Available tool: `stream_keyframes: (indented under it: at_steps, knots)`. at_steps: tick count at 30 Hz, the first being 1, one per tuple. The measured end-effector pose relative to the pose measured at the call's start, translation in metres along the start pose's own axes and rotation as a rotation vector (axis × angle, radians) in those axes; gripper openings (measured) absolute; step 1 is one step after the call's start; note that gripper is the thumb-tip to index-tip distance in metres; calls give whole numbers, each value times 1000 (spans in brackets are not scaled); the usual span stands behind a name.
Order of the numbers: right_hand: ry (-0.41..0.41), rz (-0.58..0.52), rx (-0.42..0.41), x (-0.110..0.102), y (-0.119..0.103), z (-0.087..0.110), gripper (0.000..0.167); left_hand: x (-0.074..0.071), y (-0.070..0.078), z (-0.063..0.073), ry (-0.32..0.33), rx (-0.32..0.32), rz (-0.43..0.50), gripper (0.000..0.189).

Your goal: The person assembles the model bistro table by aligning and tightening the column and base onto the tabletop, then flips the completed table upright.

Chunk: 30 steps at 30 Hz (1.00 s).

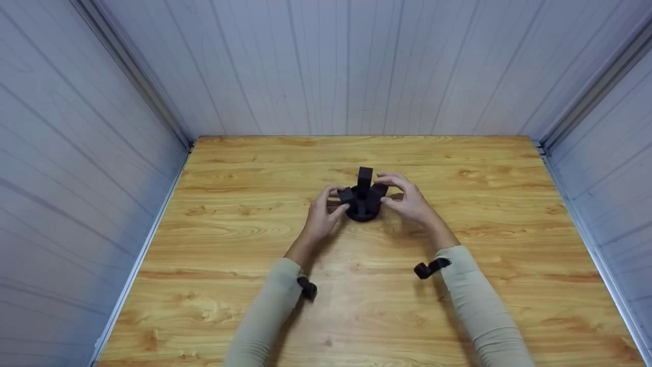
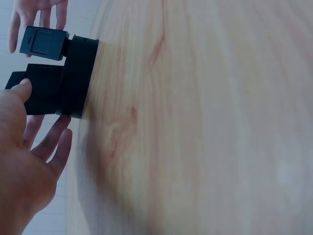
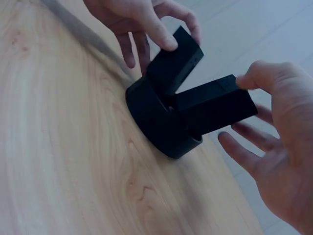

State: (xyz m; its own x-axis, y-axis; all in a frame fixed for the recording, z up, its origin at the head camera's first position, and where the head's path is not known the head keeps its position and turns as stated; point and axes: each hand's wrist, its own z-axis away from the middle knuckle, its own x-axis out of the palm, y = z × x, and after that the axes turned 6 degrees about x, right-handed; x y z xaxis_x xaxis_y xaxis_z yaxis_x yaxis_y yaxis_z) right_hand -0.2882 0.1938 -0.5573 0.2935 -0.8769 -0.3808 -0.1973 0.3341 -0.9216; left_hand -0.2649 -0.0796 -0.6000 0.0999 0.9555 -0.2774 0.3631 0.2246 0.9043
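A black round base [image 1: 362,218], like a shallow ring, sits on the wooden table, and rectangular black blocks stick up out of it. My left hand [image 1: 321,214] pinches the left block [image 3: 178,54], thumb on one face and fingers behind. On the other side, my right hand [image 1: 410,201] has its thumb and fingers about the right block [image 3: 217,104], gripping near its upper end. Both blocks lean outward from the base. A third block [image 1: 365,176] rises at the back, untouched by either hand. Low on the base's side, a left fingertip [image 2: 62,121] comes right to the wall.
The wood-grain table [image 1: 229,285] runs under both arms. A pale panelled wall [image 1: 316,71] closes off the back, with similar walls at left and right. Small black wrist cameras stick out from the left sleeve [image 1: 272,293] and the right sleeve [image 1: 471,290].
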Motion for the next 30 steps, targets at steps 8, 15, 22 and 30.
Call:
stream_keyframes:
  at_steps: [8, 15, 22, 30]
  knots:
    - [11, 35, -28, -2, 0, 3, 30, 1, 0, 0, -5, 8, -11, 39]
    - [67, 71, -21, 10, 2, 12, 38, 0, -1, 0, -5, -7, -25, 39]
    - [9, 113, -15, 11, 1, 18, 61, 1, -1, 0, -13, -19, -7, 40]
    - [-133, 18, -33, -4, -3, 16, 46, 0, -1, -1, 5, 15, -5, 38]
